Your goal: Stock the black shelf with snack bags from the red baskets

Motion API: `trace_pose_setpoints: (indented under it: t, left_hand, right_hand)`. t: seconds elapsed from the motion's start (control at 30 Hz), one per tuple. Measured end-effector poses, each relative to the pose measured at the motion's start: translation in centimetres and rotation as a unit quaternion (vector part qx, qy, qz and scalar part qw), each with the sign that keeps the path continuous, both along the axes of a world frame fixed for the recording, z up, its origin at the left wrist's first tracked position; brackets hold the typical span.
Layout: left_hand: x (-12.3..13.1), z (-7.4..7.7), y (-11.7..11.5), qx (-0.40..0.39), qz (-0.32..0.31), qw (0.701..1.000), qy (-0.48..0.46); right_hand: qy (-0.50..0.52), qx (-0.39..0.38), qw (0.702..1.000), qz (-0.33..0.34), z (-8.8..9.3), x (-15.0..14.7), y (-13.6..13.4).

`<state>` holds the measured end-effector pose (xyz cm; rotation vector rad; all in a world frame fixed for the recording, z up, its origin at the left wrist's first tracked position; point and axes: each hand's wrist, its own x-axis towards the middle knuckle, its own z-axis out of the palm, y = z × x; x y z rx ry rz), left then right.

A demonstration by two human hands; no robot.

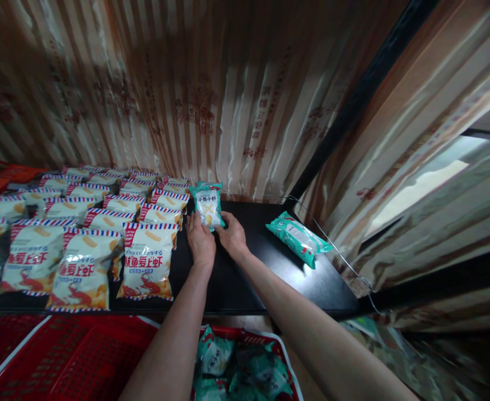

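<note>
Both arms stretch forward over a black shelf (236, 278). Between my hands a green and white snack bag (208, 206) stands upright near the shelf's back edge, close to the curtain. The top of another green bag shows just behind it. My left hand (200, 239) grips the bag's lower left side, with the fingers partly hidden. At the lower right side, my right hand (232, 234) pinches the same bag. To the right, a second green snack bag (299, 238) lies on its side on the shelf.
Rows of white and orange snack bags (146, 262) stand on the shelf to the left. Below are a red basket (69, 356) and another red basket (284, 351) holding several green bags. A striped curtain (236, 100), a slanted black post (353, 111) and a thin wire (345, 262) border the shelf.
</note>
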<state>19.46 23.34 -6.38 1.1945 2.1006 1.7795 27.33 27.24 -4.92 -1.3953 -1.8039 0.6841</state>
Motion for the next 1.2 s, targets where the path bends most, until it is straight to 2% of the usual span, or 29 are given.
trace_pose_setpoints:
  t: [0.3,0.63,0.77,0.9,1.0,1.07,1.2]
  left_hand:
    - [-0.2,-0.1,0.4,0.015,-0.016,1.000,-0.006]
    - [-0.3,0.3,0.1,-0.043,-0.017,0.999,0.024]
    - [0.0,0.6,-0.4,-0.041,-0.017,0.998,0.044]
    - [1.6,1.5,-1.7,0.001,-0.015,0.998,0.056]
    - [3.7,2.6,-2.9,0.014,-0.033,0.997,0.070]
    - [5.2,3.2,-3.7,0.019,-0.072,0.995,0.061]
    - [7.5,3.4,-5.2,0.009,-0.178,0.984,0.008]
  right_hand:
    - [-0.030,0.010,1.000,-0.003,-0.3,-0.4,-0.6]
    - [-0.060,0.015,0.998,0.005,-0.4,-0.2,-0.8]
    - [-0.070,0.020,0.997,0.000,0.1,0.6,-1.6]
    - [-0.097,0.086,0.992,0.004,1.9,3.8,-2.1]
    - [-0.185,0.137,0.973,-0.013,4.1,8.0,-1.5]
    - [-0.277,0.112,0.953,-0.048,5.4,11.2,-0.9]
    - [-0.335,0.034,0.940,-0.053,6.2,16.3,-0.5]
